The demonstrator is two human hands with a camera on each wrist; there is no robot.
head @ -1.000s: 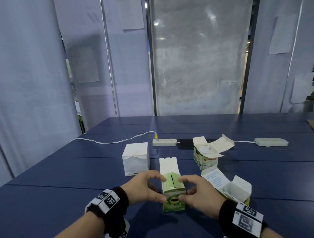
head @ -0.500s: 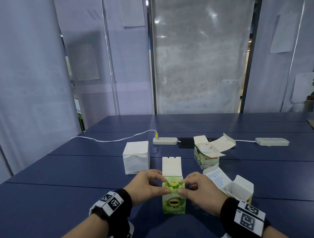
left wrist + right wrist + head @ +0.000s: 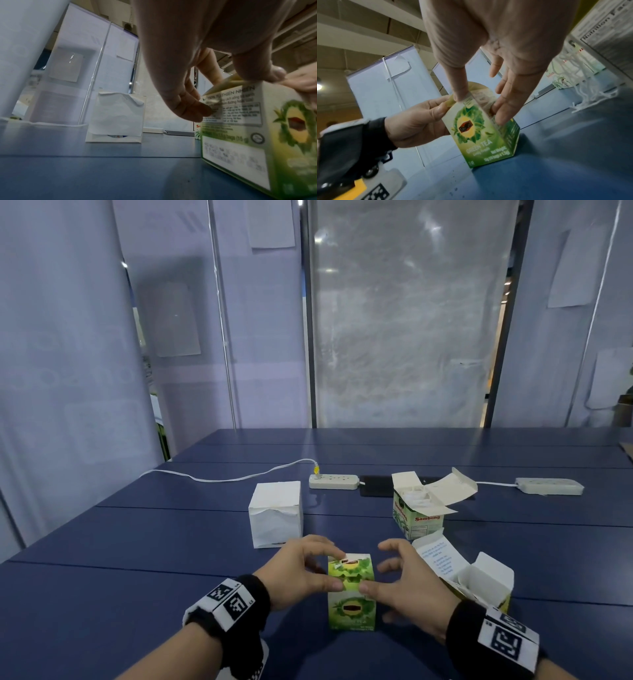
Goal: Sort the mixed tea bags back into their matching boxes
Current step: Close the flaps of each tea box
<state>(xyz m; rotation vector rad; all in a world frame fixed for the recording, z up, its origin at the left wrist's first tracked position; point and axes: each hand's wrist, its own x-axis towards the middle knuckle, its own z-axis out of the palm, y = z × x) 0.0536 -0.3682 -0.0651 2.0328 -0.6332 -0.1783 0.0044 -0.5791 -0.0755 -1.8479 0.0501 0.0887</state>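
Note:
A green tea box (image 3: pixel 352 597) stands upright on the blue table (image 3: pixel 171 542) right in front of me, its lid folded down. My left hand (image 3: pixel 322 570) grips its top, the thumb on the front top edge and the fingers curled over the left side and lid. In the left wrist view that thumb (image 3: pixel 257 70) presses on the lid edge of the box (image 3: pixel 240 135). My right hand (image 3: pixel 380 570) has its thumb on the front top edge and its fingers straight and spread. In the right wrist view these fingers (image 3: pixel 505 108) lie along the box's (image 3: pixel 481 132) right side.
A closed white box (image 3: pixel 275 513) stands behind and to the left. An open Sambong box (image 3: pixel 418 517) is at the back right. Another open box (image 3: pixel 472 580) sits just right of my right hand. Two power strips (image 3: pixel 334 481) (image 3: pixel 549 486), a white cable and a black phone (image 3: pixel 376 486) lie farther back.
The green box's lid flap stood up a second ago; both hands folded it down and it now lies closed. My right fingers have lifted and spread away from the lid.

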